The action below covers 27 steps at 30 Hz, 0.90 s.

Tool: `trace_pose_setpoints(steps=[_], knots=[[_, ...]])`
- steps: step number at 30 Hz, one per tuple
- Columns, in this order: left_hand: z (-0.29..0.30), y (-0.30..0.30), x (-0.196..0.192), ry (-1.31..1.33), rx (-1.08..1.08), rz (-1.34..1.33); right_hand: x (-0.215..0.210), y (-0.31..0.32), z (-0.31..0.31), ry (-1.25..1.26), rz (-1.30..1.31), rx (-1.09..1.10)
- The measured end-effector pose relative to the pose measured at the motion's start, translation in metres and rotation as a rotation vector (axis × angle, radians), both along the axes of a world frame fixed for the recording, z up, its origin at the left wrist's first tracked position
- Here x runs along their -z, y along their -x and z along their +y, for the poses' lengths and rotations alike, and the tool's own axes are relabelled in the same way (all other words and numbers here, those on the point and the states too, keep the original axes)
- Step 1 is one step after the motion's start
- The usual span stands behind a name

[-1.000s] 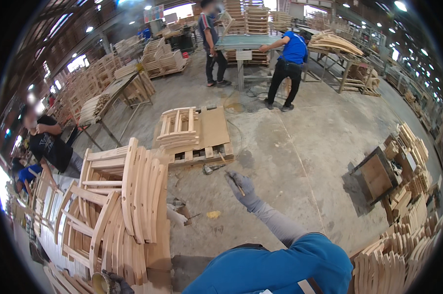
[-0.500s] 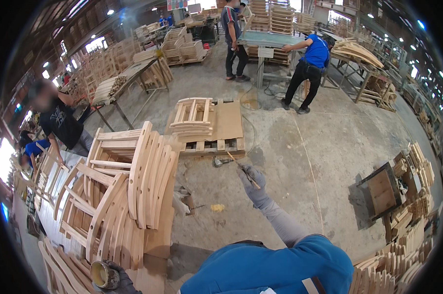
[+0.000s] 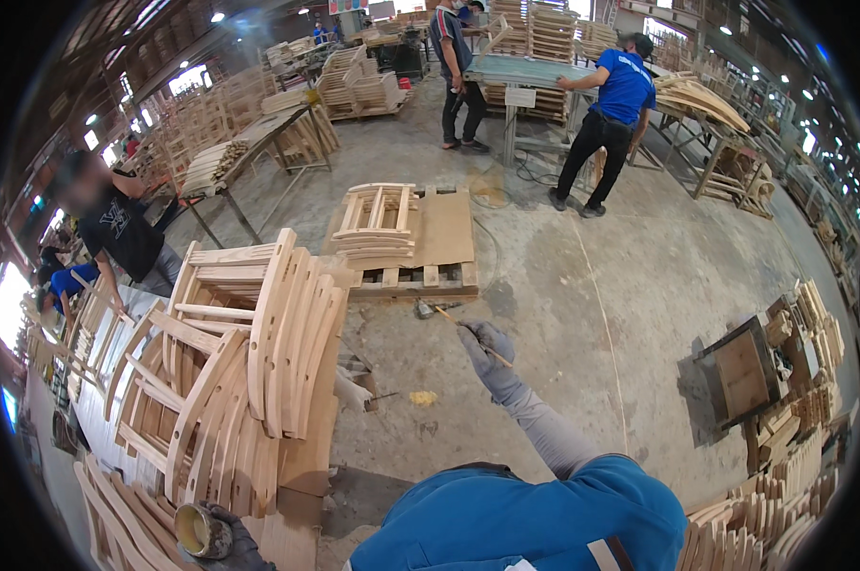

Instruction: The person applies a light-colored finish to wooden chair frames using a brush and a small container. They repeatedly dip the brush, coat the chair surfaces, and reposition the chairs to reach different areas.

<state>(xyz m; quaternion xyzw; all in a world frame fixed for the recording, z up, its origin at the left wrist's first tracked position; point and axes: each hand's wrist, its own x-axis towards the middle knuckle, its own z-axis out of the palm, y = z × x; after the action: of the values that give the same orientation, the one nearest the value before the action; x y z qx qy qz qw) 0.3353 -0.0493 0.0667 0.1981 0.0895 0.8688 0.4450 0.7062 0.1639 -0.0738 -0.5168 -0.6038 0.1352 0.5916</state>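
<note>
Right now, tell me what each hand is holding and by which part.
The right hand grips a thin wooden stick near its lower end. The left hand holds a small round tin by its side, at the frame's bottom edge.

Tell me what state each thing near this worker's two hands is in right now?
Right hand: gloved, arm stretched out, shut on thin stick.
Thin stick: held slanted over the floor.
Left hand: gloved, gripping small tin.
Small tin: open, tilted, yellowish inside.
Curved wooden frames: unfinished, stacked upright.
Pallet: flat on the floor, loaded with frames.
</note>
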Motion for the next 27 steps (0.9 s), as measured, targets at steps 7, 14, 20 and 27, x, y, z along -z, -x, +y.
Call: trace_pose_setpoints(steps=[7, 14, 20, 27], knots=[[-0.001, 0.025, 0.025, 0.057, -0.028, -0.05, 0.004, -0.004, -0.005, 0.02, -0.011, -0.018], [-0.014, 0.059, 0.054, 0.258, -0.224, -0.081, 0.008, -0.002, -0.008, 0.083, -0.006, -0.084], [-0.026, 0.068, 0.062, 0.221, -0.152, 0.002, 0.015, 0.005, -0.004, 0.062, 0.003, -0.099], [-0.027, 0.042, 0.047, 0.212, -0.199, 0.044, 0.014, 0.01, -0.003, 0.124, -0.003, -0.178]])
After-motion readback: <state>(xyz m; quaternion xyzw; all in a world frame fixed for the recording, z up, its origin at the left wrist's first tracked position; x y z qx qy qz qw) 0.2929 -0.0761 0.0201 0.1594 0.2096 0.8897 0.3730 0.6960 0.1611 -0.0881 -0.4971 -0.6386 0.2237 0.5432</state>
